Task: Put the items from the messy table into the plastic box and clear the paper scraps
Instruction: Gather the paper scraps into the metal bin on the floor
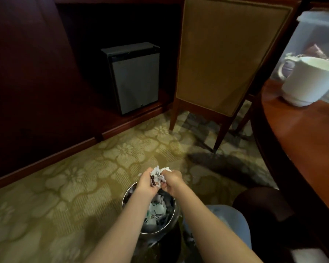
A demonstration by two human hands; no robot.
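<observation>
Left hand (146, 182) and right hand (172, 180) clutch paper scraps (158, 174).

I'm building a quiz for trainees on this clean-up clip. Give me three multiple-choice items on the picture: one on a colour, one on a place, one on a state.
1. What colour is the cup on the table?
A white
B red
C black

2. Where does the bin stand?
A on the table
B on the carpet
C on a shelf

3. What do the left hand and right hand hold?
A the cup
B nothing
C scraps

Answers:
1 A: the cup shows white against the brown table.
2 B: the bin's base sits on the patterned carpet.
3 C: the fingers of both hands curl round a bunch of scraps above the bin.
</observation>
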